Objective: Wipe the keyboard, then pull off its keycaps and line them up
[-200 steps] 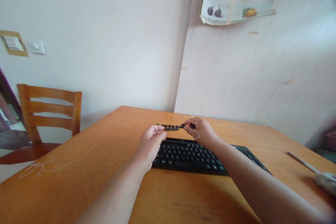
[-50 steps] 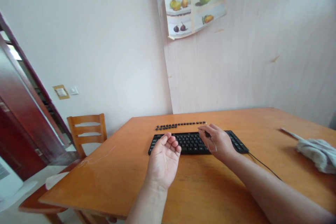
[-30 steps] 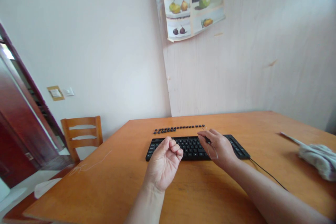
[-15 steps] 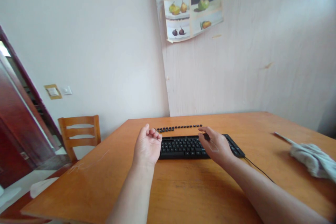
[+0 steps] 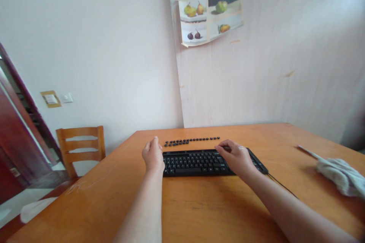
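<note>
Only unreadable legends, black keyboard (image 5: 196,161)

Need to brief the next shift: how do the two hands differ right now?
The left hand sits at the left end of the keyboard, loosely curled, with nothing visible in it; the right hand lies over the keyboard's right part. The right hand's fingers pinch a small dark thing I cannot make out, and a thin wire loop shows there; the left hand has neither. Both are bare and low over the table.

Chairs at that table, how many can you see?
1. A wooden chair stands at the far-left corner of the table, beside the doorway. Others may sit out of view behind or to the right.
</note>
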A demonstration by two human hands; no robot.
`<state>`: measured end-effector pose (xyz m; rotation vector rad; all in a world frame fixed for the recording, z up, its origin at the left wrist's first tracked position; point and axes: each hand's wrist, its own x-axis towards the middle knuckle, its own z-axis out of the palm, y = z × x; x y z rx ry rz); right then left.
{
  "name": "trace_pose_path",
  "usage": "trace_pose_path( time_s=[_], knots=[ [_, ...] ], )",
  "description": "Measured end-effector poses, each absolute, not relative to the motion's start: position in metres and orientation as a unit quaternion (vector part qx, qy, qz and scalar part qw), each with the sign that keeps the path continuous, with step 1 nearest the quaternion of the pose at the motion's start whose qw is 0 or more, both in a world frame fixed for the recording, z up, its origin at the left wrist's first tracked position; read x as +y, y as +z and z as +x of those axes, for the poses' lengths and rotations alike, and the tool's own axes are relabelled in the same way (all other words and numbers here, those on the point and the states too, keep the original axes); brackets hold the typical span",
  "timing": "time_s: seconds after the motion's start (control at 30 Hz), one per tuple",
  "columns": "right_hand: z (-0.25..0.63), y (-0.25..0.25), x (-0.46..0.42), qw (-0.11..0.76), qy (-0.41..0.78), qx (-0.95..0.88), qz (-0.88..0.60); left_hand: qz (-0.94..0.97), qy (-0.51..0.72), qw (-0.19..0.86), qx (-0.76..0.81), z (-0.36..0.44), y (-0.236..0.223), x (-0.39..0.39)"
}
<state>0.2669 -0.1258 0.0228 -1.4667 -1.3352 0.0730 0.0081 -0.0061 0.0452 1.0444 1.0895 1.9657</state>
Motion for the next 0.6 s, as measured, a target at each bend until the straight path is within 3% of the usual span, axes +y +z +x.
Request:
trace_pose_path(
  time_s=[0.3,0.6],
  knots=[
    [0.259,0.033,-0.122,0.583,0.104,-0.507,-0.627,0.436,0.709,0.318,0.455,0.012,0.026,0.012],
    [0.225,0.053,-0.099,0.477,0.128,-0.587,-0.641,0.566,0.605,0.303,0.471,0.028,0.013,0.015]
  ],
)
